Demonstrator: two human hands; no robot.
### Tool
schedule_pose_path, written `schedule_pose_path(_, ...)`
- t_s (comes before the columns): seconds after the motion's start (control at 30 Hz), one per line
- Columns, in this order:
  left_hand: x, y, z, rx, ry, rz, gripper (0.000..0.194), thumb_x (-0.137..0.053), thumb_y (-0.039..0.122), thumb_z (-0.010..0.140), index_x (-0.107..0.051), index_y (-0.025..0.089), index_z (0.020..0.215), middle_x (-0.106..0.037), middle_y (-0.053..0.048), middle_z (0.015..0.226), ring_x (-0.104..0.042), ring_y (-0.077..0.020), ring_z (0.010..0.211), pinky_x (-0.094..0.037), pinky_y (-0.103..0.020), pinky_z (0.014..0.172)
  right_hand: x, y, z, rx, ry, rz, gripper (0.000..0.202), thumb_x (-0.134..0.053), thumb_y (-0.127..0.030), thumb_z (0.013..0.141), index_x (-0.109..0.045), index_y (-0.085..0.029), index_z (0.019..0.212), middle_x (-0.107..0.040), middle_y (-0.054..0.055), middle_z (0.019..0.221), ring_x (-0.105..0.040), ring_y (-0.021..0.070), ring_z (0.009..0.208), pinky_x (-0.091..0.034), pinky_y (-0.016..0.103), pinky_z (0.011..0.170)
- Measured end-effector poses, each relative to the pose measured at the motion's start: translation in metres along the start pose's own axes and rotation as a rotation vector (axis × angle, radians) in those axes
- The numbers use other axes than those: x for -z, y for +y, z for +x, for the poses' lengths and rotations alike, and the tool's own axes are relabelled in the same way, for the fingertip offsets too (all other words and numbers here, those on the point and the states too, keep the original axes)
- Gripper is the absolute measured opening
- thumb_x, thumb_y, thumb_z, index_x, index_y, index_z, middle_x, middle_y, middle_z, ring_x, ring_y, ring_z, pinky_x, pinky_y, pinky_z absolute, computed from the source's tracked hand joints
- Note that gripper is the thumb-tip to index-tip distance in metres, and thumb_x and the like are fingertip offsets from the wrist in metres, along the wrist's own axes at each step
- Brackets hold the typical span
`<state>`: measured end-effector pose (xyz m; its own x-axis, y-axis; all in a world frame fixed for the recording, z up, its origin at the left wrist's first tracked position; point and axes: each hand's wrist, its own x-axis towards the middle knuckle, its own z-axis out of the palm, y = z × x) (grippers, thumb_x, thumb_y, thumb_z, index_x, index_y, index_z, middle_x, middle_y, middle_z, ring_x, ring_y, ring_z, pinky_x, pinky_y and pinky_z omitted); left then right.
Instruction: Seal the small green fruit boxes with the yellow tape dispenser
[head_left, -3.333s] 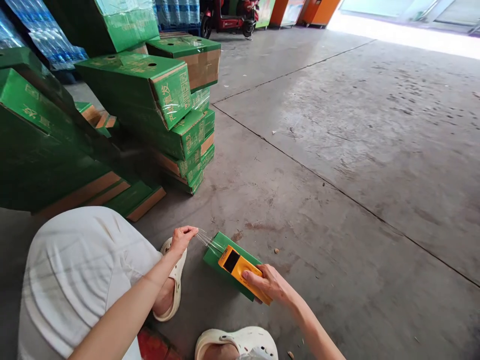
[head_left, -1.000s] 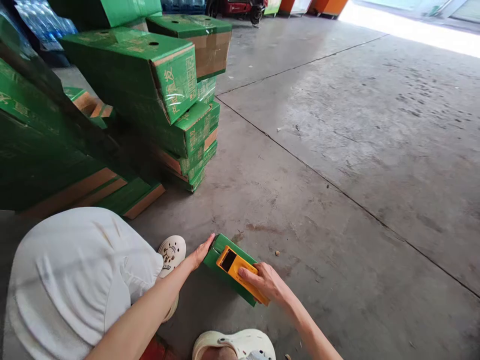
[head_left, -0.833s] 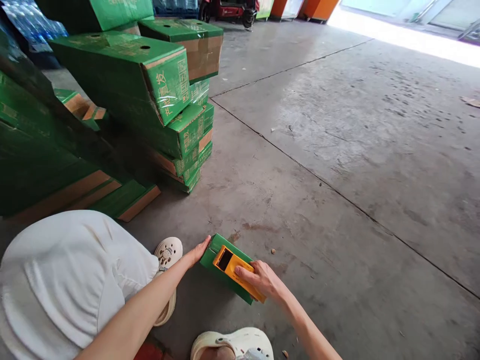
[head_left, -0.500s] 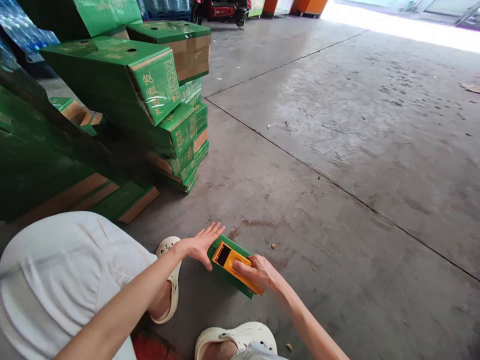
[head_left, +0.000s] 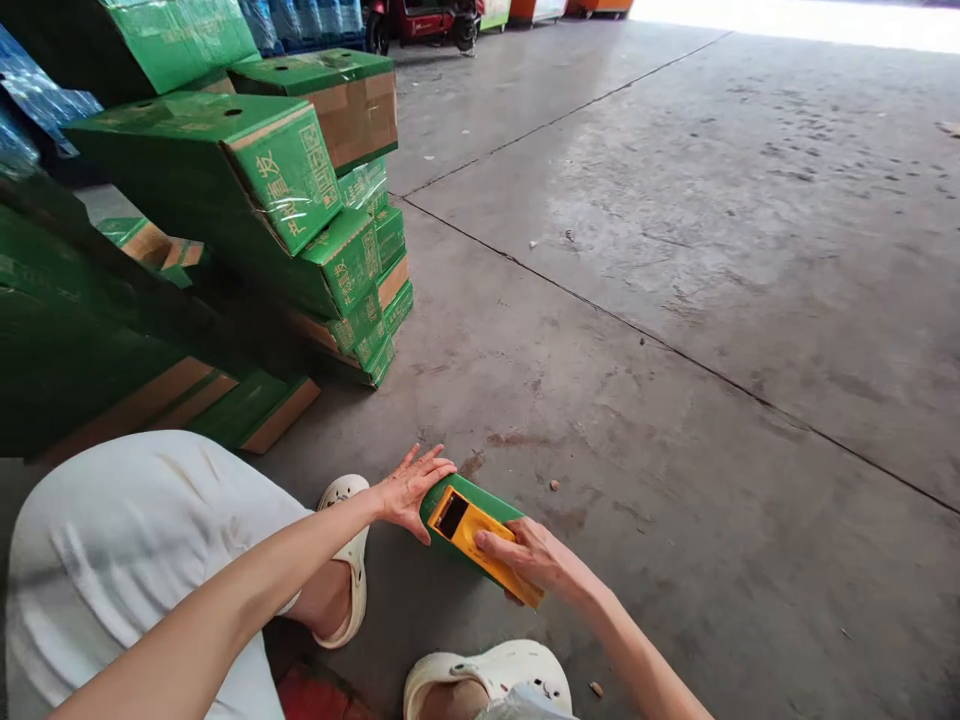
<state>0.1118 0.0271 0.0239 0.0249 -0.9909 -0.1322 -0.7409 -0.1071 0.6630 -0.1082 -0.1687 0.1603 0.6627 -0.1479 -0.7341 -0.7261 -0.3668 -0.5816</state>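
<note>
My right hand [head_left: 529,552] is wrapped round the lower end of a yellow multimeter [head_left: 465,525], thumb across its front. A dark screen shows at its upper left end. Directly behind the meter is a narrow green box [head_left: 484,497]; whether my right hand grips it too is partly hidden. My left hand [head_left: 411,490] is open with fingers spread, its fingertips and thumb at the box's upper left end. Both things are low over the concrete floor, between my shoes.
Green cartons [head_left: 281,180] stand in an uneven stack at left, some jutting out. More green cartons [head_left: 255,405] lie by my knee. Wrapped bottles [head_left: 307,25] and a red vehicle [head_left: 427,25] are behind. My pale clogs [head_left: 502,665] stand close to my hands on the concrete floor [head_left: 675,480].
The multimeter and green box have shifted slightly right with my right hand. My left hand has moved a little right and stays spread at the box's end. The view has tilted slightly.
</note>
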Motion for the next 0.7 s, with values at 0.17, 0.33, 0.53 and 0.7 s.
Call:
schedule_pose_path(0.17, 0.001, 0.002, 0.000, 0.021, -0.019, -0.026, 0.140, -0.091, 0.074, 0.053, -0.028, 0.026, 0.168, -0.042, -0.017, 0.166, -0.012, -0.0461, 0.163, 0.008, -0.069, 0.128, 0.018, 0.019, -0.023, -0.021, 0.021, -0.146, 0.060, -0.061, -0.076, 0.085, -0.059, -0.018, 0.070, -0.053, 0.000, 0.065, -0.043, 0.0123, 0.058, -0.025, 0.025, 0.049)
schedule_pose_path(0.33, -0.001, 0.002, -0.001, 0.012, -0.021, -0.030, 0.141, -0.090, 0.076, 0.053, -0.027, 0.026, 0.169, -0.041, -0.017, 0.166, -0.011, -0.0454, 0.163, 0.007, -0.069, 0.128, 0.014, 0.027, -0.026, -0.039, 0.006, -0.125, 0.055, -0.062, -0.072, 0.086, -0.066, -0.018, 0.080, -0.061, 0.001, 0.069, -0.050, 0.0131, 0.061, -0.032, 0.024, 0.051)
schedule_pose_path(0.53, 0.001, 0.001, -0.002, 0.002, -0.011, -0.001, 0.139, -0.092, 0.072, 0.054, -0.027, 0.027, 0.168, -0.042, -0.018, 0.165, -0.011, -0.0454, 0.163, 0.007, -0.069, 0.128, 0.003, 0.027, -0.010, -0.094, 0.064, -0.162, 0.057, -0.060, -0.073, 0.088, -0.066, -0.017, 0.081, -0.064, 0.003, 0.066, -0.059, 0.0163, 0.062, -0.033, 0.024, 0.052)
schedule_pose_path(0.7, -0.001, 0.015, 0.004, 0.006, -0.070, 0.144, 0.141, -0.087, 0.073, 0.059, -0.018, 0.020, 0.170, -0.033, -0.021, 0.170, -0.004, -0.0439, 0.164, 0.008, -0.067, 0.128, 0.003, 0.016, -0.004, -0.133, 0.104, -0.240, 0.064, -0.060, -0.079, 0.086, -0.057, -0.018, 0.067, -0.064, 0.007, 0.063, -0.060, 0.0188, 0.059, -0.032, 0.027, 0.052)
